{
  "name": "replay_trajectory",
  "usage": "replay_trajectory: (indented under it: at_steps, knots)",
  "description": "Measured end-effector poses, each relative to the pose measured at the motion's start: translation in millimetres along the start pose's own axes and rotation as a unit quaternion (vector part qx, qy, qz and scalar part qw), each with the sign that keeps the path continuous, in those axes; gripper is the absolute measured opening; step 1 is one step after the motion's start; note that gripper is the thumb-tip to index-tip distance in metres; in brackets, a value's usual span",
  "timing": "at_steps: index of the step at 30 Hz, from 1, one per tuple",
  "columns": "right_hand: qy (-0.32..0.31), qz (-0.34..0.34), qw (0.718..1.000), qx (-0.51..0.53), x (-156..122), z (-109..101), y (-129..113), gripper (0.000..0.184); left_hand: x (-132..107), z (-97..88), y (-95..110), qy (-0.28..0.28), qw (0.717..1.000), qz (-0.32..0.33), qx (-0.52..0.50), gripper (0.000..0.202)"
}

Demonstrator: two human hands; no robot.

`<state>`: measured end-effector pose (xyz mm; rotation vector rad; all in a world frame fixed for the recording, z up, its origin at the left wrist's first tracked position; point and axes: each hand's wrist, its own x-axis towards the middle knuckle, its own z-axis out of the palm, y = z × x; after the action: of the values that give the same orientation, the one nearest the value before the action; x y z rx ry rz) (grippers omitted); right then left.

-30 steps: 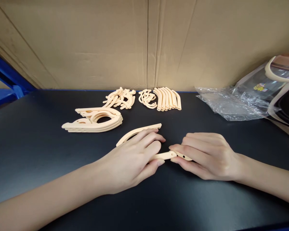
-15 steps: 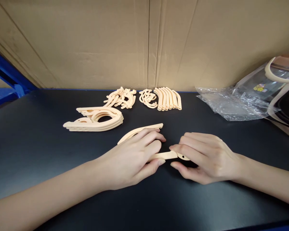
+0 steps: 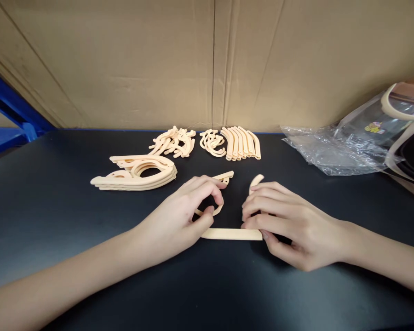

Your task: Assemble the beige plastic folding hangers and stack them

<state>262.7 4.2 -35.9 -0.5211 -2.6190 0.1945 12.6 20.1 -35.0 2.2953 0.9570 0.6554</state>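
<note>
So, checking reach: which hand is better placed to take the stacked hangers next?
Left, likely: the left hand lies nearer the stacked hangers; the right hand sits across the flat bar, farther off.

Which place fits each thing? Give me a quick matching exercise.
Things: 1 stack of flat cream plastic hanger pieces; 2 crumpled clear plastic bag; 3 straight cream plastic bar; 4 row of curved cream plastic bars.
Places: a between left hand and right hand; b far right of table; c back, by cardboard wall; d just beyond the left wrist.
Pairs: 1-d; 2-b; 3-a; 4-c.
</note>
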Motion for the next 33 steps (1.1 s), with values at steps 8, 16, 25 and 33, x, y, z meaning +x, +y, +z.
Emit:
replay_trajectory:
  at_steps: [8, 16, 25, 33]
  knots:
    - [-0.024, 0.025, 0.999, 0.032, -0.9, -1.3, 0.5, 0.025, 1.4, 3.0, -2.3, 0.018, 1.000, -0.008, -0.017, 0.017]
    - [0.013, 0.046, 0.995, -0.083, -0.3, 0.2, 0.7, 0.020, 2.0, 3.2, -4.7, 0.037, 0.997, -0.058, -0.036, 0.016]
    - [0.016, 0.026, 0.990, -0.140, 0.7, 0.2, -16.3, 0.032, 0.8, 0.0, -9.2, 0.083, 0.984, -0.014, 0.156, 0.021]
    - [-0.017, -0.075, 0.995, -0.070, -0.5, 3.6, -31.0, 0.013, -0.7, -2.4, -11.3, 0.077, 0.969, 0.028, 0.234, 0.038]
